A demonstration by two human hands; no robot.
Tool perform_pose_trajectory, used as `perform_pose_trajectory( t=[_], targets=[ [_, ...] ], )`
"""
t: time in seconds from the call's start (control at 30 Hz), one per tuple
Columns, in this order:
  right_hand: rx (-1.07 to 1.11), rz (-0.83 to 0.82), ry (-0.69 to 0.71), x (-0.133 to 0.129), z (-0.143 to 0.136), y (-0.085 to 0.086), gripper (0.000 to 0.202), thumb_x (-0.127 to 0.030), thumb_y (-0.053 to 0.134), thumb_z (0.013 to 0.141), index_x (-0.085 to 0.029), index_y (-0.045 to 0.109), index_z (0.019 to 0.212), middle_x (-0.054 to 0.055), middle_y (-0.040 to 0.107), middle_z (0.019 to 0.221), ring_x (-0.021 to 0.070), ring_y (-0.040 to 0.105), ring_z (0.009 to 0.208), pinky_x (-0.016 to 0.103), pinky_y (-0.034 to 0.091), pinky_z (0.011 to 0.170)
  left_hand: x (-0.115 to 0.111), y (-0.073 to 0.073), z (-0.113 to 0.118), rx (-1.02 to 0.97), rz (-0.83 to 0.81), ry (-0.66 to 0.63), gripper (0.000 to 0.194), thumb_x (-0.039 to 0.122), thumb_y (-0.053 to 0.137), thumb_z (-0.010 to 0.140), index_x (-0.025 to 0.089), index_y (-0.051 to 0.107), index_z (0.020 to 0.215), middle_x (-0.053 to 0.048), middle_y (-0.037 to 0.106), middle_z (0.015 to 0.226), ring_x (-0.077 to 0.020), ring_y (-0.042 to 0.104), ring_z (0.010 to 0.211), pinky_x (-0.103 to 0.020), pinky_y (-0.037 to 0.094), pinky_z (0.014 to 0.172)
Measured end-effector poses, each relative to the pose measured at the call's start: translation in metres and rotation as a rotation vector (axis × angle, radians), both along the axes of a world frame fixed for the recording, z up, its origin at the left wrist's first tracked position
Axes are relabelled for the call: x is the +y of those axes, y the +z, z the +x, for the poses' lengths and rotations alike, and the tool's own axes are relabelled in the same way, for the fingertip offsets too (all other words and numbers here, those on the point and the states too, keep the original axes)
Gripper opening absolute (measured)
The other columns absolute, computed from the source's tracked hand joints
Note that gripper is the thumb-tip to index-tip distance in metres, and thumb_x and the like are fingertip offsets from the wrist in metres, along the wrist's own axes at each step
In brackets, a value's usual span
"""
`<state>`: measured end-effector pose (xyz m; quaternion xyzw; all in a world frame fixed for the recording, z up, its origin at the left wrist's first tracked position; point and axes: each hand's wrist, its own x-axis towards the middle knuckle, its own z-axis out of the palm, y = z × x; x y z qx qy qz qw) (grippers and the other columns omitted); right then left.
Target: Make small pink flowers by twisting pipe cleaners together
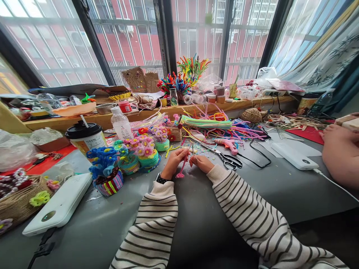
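Note:
Over the grey table, my left hand [176, 161] pinches a pink pipe cleaner [184, 166] whose lower end is curled into a small flower-like loop. Close beside it, the fingers of my right hand [202, 163] are closed on a thin metal tool [192, 148] with pointed tips facing up, near the pink stem. The tool's handle is mostly hidden by the fingers. To the left stand pots of pipe-cleaner flowers, pink ones [144, 147] and blue ones [105, 164]. Large black-handled scissors [230, 161] lie right of my right hand.
Behind my hands lie a pink glue gun [228, 145] with its black cord and a heap of pipe cleaners [207, 123]. A lidded cup [86, 136] and power banks [60, 205] flank the workspace. Another person's arm [340, 157] rests at the right edge.

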<state>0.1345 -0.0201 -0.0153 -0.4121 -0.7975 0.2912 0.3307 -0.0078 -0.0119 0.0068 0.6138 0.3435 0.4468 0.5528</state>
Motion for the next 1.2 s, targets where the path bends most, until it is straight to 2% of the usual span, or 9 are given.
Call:
perform_pose_trajectory(
  t=[0.17,0.4,0.67,0.9,1.03,1.2],
  targets=[
    [-0.012,0.022,0.035,0.0001,0.0,-0.0002,0.072,-0.069,0.004,0.068,-0.016,0.051,0.056,0.002,0.05,0.06,0.0117,0.047,0.059,0.026,0.037,0.06,0.0007,-0.0004,0.0006,0.011,-0.007,-0.074,0.027,0.041,0.05,0.069,0.015,0.052,0.062,0.005,0.044,0.05,-0.0058,0.039,0.047,-0.019,0.032,0.051],
    [0.04,0.065,-0.001,-0.0018,-0.0005,0.0026,0.072,-0.074,0.009,0.064,-0.016,0.049,0.049,0.003,0.055,0.062,0.012,0.05,0.06,0.025,0.038,0.062,-0.0003,0.0002,0.0008,0.025,0.008,-0.096,0.027,0.041,0.048,0.069,0.016,0.05,0.06,0.003,0.043,0.053,-0.0072,0.038,0.049,-0.021,0.033,0.052],
    [0.068,0.068,-0.159,-0.0017,0.0014,0.0045,0.064,-0.071,0.025,0.065,-0.016,0.043,0.038,0.0,0.049,0.045,0.0088,0.045,0.049,0.021,0.035,0.056,0.0002,0.0005,-0.0001,0.057,0.025,-0.047,0.029,0.044,0.047,0.068,0.016,0.05,0.062,0.003,0.043,0.052,-0.0077,0.039,0.05,-0.021,0.031,0.051],
    [0.082,0.061,-0.234,0.0015,0.0039,-0.0003,0.068,-0.073,0.019,0.065,-0.015,0.048,0.045,0.002,0.049,0.048,0.0099,0.046,0.05,0.023,0.033,0.053,0.0028,-0.0032,-0.0012,0.009,0.041,0.077,0.028,0.043,0.055,0.064,0.015,0.053,0.065,0.004,0.045,0.056,-0.0065,0.04,0.053,-0.02,0.032,0.054],
    [0.012,0.056,-0.22,0.0012,0.0031,-0.0005,0.073,-0.073,0.011,0.066,-0.015,0.052,0.051,0.002,0.052,0.052,0.0104,0.047,0.053,0.023,0.032,0.052,0.0028,-0.0036,-0.0015,-0.025,0.061,0.117,0.026,0.039,0.058,0.062,0.015,0.05,0.061,0.004,0.045,0.057,-0.0058,0.04,0.054,-0.019,0.033,0.056],
    [-0.046,0.062,-0.132,0.0007,0.0009,-0.003,0.067,-0.07,0.018,0.068,-0.015,0.052,0.051,0.001,0.053,0.053,0.0098,0.047,0.053,0.022,0.031,0.052,0.003,-0.0039,-0.0008,0.011,0.084,0.108,0.025,0.037,0.059,0.061,0.014,0.049,0.057,0.005,0.043,0.055,-0.0051,0.037,0.052,-0.019,0.031,0.054]
  ],
)
